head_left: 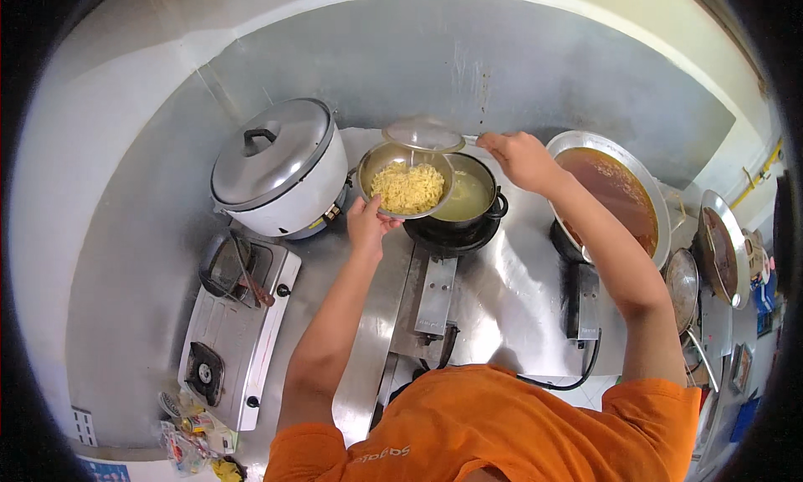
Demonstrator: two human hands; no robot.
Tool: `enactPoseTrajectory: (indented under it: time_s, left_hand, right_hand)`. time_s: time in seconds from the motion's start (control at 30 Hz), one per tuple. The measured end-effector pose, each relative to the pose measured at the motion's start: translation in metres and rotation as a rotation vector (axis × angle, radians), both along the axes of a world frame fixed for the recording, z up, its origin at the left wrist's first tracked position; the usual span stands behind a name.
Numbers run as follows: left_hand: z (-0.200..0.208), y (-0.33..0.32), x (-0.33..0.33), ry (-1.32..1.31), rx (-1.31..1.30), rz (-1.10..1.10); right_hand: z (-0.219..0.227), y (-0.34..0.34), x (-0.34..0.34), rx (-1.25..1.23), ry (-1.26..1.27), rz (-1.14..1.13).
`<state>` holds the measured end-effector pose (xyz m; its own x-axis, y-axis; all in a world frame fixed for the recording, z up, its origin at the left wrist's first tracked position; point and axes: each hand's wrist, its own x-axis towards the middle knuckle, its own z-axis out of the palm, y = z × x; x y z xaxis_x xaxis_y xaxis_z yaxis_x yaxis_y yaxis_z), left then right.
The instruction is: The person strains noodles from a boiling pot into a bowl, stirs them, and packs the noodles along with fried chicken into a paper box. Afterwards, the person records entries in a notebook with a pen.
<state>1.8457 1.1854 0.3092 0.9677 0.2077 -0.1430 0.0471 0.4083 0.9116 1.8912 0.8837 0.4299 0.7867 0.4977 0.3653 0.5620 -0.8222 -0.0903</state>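
Observation:
My left hand [371,224] is closed on the near-left rim of a metal bowl [378,161], which is slightly tilted. A heap of yellow noodles [408,189] lies in the bowl. Closed around a handle, my right hand [520,159] holds a round mesh strainer [422,135] above the bowl's far side. Thin pale strands seem to hang from the strainer toward the noodles. Behind and partly under the bowl, a black pot [495,213] of cloudy, pale yellow liquid [465,199] stands on a burner. The bowl hides the pot's left part.
Left stands a large lidded rice cooker [288,168], with a two-burner stove [242,340] nearer me. A wide pan [656,182] of reddish-brown broth sits right of the pot. Farther right are another pan [721,246] and a wok [682,291]. Gas hoses [577,385] hang at the counter's front.

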Motion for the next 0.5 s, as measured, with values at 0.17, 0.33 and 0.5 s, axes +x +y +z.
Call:
enactPoseTrajectory:
  time_s: [0.17, 0.33, 0.5]
  left_hand:
    - [-0.014, 0.019, -0.015, 0.038, 0.0, 0.067]
    - [-0.025, 0.03, -0.056, -0.016, -0.089, 0.168]
    - [-0.063, 0.068, -0.13, 0.026, -0.162, 0.291]
  right_hand:
    - [-0.008, -0.007, 0.021, -0.022, -0.009, -0.165]
    - [-0.088, -0.005, 0.056, -0.405, 0.037, -0.233]
    - [-0.119, 0.02, 0.06, -0.541, 0.104, -0.137]
